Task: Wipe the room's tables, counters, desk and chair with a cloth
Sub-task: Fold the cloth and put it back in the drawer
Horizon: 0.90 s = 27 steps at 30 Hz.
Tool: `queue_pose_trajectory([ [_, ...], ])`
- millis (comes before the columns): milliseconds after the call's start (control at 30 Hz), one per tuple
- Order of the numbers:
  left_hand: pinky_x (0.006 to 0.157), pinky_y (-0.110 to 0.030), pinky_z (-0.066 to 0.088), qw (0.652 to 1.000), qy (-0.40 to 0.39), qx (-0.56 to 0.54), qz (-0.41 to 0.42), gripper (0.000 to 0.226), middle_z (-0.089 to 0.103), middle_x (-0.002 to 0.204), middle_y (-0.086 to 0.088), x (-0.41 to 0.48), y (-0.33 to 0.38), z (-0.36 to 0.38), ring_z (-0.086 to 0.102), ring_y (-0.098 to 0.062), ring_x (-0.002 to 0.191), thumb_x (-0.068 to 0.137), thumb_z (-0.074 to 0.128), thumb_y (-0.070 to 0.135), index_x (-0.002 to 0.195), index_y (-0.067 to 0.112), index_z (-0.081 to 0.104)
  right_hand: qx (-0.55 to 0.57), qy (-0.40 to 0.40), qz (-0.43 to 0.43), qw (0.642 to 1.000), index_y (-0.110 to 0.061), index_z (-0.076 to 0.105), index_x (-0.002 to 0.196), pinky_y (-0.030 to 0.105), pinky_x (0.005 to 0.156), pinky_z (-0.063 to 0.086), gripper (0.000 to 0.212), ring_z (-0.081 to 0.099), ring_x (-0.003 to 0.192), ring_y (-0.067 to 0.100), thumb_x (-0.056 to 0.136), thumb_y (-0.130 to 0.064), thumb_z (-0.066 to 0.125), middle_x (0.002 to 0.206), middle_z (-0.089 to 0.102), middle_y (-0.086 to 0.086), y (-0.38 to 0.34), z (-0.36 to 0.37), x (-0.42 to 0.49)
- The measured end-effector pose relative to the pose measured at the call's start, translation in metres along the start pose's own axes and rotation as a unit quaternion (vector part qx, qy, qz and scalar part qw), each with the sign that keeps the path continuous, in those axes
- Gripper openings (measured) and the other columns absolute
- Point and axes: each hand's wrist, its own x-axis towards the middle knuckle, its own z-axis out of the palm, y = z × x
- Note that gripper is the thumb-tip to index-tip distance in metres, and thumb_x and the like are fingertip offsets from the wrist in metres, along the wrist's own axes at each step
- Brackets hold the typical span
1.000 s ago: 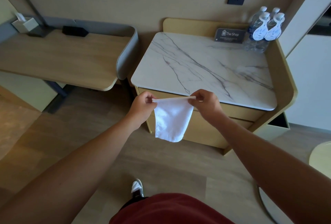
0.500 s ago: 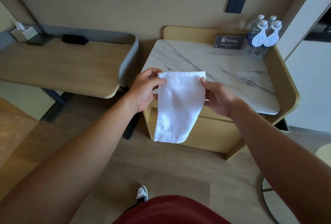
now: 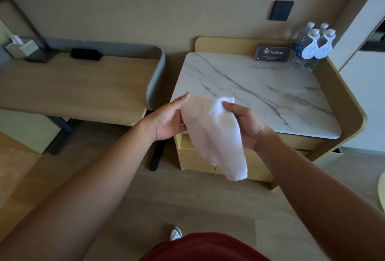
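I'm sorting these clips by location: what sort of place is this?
Most likely a hotel room. A marble-topped cabinet carries a "The Shop" card and tagged water bottles, and a desk with a tissue box stands beside it.

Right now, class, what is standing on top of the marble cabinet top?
At the back right of the marble top stand four water bottles and beside them a dark "The Shop" sign. The white cloth and both hands cover its front left corner.
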Motion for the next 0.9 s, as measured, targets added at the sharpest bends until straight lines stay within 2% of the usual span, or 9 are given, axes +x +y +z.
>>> queue_pose_trajectory([
  [133, 0.095, -0.043, 0.054, 1.000, -0.014, 0.003, -0.013, 0.053, 0.063, 0.138, -0.010, 0.012, -0.021, -0.018, 0.060, -0.030, 0.128, 0.090, 0.076, 0.034, 0.139, 0.025, 0.060, 0.046, 0.028, -0.021, 0.998, -0.003, 0.058, 0.141, 0.050, 0.102, 0.051, 0.061, 0.059, 0.126, 0.038, 0.097, -0.046, 0.058, 0.140, 0.058, 0.024, 0.001, 0.001, 0.014],
  [233, 0.097, -0.048, 0.055, 1.000, -0.007, -0.018, 0.000, 0.062, 0.063, 0.138, -0.012, 0.022, -0.020, -0.031, 0.059, -0.034, 0.129, 0.087, 0.079, 0.019, 0.144, 0.022, 0.054, 0.032, 0.047, -0.060, 0.997, -0.006, 0.056, 0.142, 0.053, 0.104, 0.050, 0.051, 0.059, 0.127, 0.041, 0.096, -0.029, 0.062, 0.138, 0.060, 0.023, 0.003, 0.000, 0.022],
  [367, 0.081, -0.042, 0.062, 0.995, 0.096, 0.026, 0.016, 0.080, 0.064, 0.131, -0.007, 0.036, -0.006, -0.043, 0.066, -0.027, 0.116, 0.084, 0.080, 0.008, 0.148, 0.037, 0.040, -0.135, 0.254, -0.077, 0.954, -0.021, 0.061, 0.126, 0.048, 0.085, 0.061, 0.049, 0.073, 0.103, 0.034, 0.083, -0.003, 0.076, 0.123, 0.070, 0.020, 0.007, 0.001, 0.035],
  [467, 0.071, -0.034, 0.061, 0.980, 0.131, 0.140, 0.045, 0.052, 0.067, 0.120, -0.011, 0.046, -0.001, -0.050, 0.069, -0.026, 0.106, 0.088, 0.078, 0.012, 0.128, 0.034, 0.054, -0.189, 0.369, -0.097, 0.905, -0.026, 0.052, 0.129, 0.052, 0.090, 0.060, 0.060, 0.072, 0.092, 0.033, 0.081, -0.004, 0.080, 0.102, 0.069, 0.017, 0.010, -0.002, 0.041],
  [533, 0.067, -0.029, 0.060, 0.966, 0.142, 0.208, 0.059, 0.031, 0.067, 0.116, -0.019, 0.051, 0.002, -0.054, 0.070, -0.028, 0.102, 0.089, 0.078, 0.016, 0.114, 0.026, 0.063, -0.202, 0.372, -0.127, 0.897, -0.025, 0.061, 0.119, 0.057, 0.093, 0.056, 0.044, 0.065, 0.086, 0.031, 0.084, -0.004, 0.078, 0.085, 0.061, 0.011, 0.012, -0.004, 0.044],
  [600, 0.068, -0.028, 0.058, 0.949, 0.150, 0.268, 0.066, 0.021, 0.067, 0.114, -0.020, 0.056, 0.005, -0.057, 0.069, -0.029, 0.101, 0.089, 0.078, 0.017, 0.107, 0.021, 0.068, -0.233, 0.373, -0.140, 0.887, -0.022, 0.071, 0.103, 0.055, 0.089, 0.055, 0.028, 0.061, 0.084, 0.027, 0.084, -0.002, 0.077, 0.083, 0.057, 0.010, 0.014, -0.002, 0.044],
  [700, 0.081, -0.031, 0.058, 0.925, 0.129, 0.351, 0.066, 0.034, 0.069, 0.113, -0.008, 0.060, 0.013, -0.059, 0.068, -0.022, 0.104, 0.083, 0.084, 0.018, 0.115, 0.020, 0.070, -0.312, 0.387, -0.132, 0.858, -0.026, 0.070, 0.100, 0.040, 0.077, 0.052, 0.033, 0.062, 0.082, 0.020, 0.081, -0.001, 0.078, 0.091, 0.067, 0.013, 0.016, 0.001, 0.045],
  [800, 0.082, -0.023, 0.051, 0.855, 0.079, 0.508, 0.065, 0.058, 0.061, 0.124, 0.004, 0.061, 0.023, -0.058, 0.059, -0.013, 0.109, 0.078, 0.086, 0.015, 0.133, 0.018, 0.065, -0.411, 0.398, -0.118, 0.812, -0.025, 0.068, 0.110, 0.037, 0.078, 0.053, 0.041, 0.065, 0.087, 0.020, 0.078, -0.002, 0.077, 0.097, 0.069, 0.006, 0.017, 0.000, 0.046],
  [900, 0.085, -0.035, 0.057, 0.818, 0.076, 0.566, 0.075, 0.046, 0.065, 0.122, 0.000, 0.062, 0.030, -0.057, 0.064, -0.017, 0.105, 0.083, 0.079, 0.010, 0.127, 0.015, 0.068, -0.477, 0.404, -0.127, 0.770, -0.028, 0.070, 0.111, 0.023, 0.072, 0.048, 0.035, 0.061, 0.084, 0.008, 0.082, -0.010, 0.075, 0.089, 0.066, -0.011, 0.018, -0.002, 0.049],
])
